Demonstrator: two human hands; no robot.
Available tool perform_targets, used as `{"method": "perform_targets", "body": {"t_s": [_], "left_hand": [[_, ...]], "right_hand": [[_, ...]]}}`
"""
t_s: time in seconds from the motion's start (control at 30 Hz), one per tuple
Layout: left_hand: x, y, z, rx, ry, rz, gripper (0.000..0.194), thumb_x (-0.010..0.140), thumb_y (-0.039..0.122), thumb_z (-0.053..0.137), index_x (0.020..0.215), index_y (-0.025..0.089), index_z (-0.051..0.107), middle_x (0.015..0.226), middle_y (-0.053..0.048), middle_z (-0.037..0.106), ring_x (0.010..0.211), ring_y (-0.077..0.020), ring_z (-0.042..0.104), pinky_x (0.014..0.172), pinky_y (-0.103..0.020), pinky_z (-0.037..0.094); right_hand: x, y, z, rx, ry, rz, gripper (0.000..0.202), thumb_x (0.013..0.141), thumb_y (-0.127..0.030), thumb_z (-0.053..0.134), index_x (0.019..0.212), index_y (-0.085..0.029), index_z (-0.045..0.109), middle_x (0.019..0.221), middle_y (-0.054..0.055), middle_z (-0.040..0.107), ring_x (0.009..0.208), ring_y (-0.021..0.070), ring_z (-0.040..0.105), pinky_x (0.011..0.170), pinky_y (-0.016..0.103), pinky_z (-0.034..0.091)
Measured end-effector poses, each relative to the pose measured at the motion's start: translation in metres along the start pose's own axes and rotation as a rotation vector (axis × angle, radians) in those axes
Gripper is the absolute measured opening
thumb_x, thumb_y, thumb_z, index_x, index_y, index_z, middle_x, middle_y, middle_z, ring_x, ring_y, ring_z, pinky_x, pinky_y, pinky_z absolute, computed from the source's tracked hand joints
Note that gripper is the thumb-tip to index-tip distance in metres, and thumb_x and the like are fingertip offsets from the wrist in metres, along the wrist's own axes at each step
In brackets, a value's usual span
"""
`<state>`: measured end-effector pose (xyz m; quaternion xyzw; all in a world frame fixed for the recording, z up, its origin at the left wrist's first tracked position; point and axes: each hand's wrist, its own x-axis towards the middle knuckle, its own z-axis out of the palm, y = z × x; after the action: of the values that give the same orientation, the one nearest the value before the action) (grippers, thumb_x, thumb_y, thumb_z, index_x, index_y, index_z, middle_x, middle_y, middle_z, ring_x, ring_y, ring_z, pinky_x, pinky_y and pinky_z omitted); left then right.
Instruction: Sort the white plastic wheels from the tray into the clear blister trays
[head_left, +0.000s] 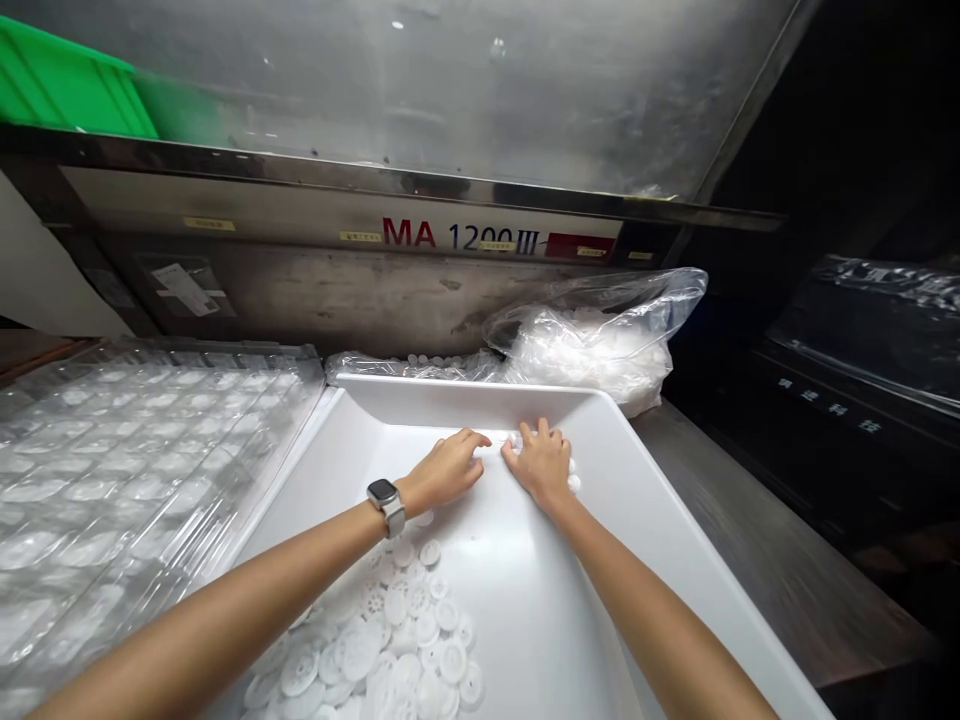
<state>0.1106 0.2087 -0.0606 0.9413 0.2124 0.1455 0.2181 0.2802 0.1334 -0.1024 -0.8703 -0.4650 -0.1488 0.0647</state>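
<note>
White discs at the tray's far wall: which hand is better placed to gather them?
Probably the right hand: it rests on the few discs by the tray wall. The left hand lies beside it on bare tray floor.

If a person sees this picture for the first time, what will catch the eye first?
First, the two bare arms reaching into the big white tray, with the left hand and right hand side by side at its far wall. Then the heap of white gear-like discs at the tray's near end, and the red and blue machine label above.
</note>
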Motion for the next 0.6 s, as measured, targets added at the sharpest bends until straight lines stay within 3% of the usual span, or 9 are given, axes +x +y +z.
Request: {"method": "perform_targets", "body": {"t_s": [0.33,0.47,0.6], "left_hand": [[-0.036,-0.014,-0.057,0.146,-0.042,0.039,0.028,0.092,0.039,0.055,0.111,0.019,0.061,0.111,-0.006,0.065,0.092,-0.017,0.063,0.083,-0.039,0.055],[-0.051,-0.001,-0.084,0.229,-0.108,0.154,0.026,0.091,0.037,0.057,0.106,0.017,0.062,0.105,-0.005,0.066,0.088,-0.016,0.063,0.08,-0.038,0.055],[-0.067,0.026,-0.117,0.262,-0.096,0.254,0.017,0.092,0.03,0.055,0.099,0.017,0.063,0.1,-0.003,0.067,0.086,-0.0157,0.063,0.082,-0.039,0.053]], "right_hand": [[-0.001,0.004,0.009,0.048,0.02,-0.026,0.028,0.096,-0.038,0.058,0.115,-0.017,0.059,0.114,0.007,0.061,0.097,0.0194,0.062,0.082,0.039,0.055],[0.003,0.006,0.012,0.085,0.019,-0.029,0.027,0.096,-0.037,0.059,0.114,-0.016,0.06,0.112,0.007,0.061,0.095,0.019,0.062,0.081,0.038,0.055],[0.008,0.008,0.009,0.155,0.045,-0.013,0.028,0.096,-0.037,0.059,0.113,-0.016,0.06,0.11,0.007,0.062,0.093,0.0187,0.063,0.08,0.038,0.055]]}}
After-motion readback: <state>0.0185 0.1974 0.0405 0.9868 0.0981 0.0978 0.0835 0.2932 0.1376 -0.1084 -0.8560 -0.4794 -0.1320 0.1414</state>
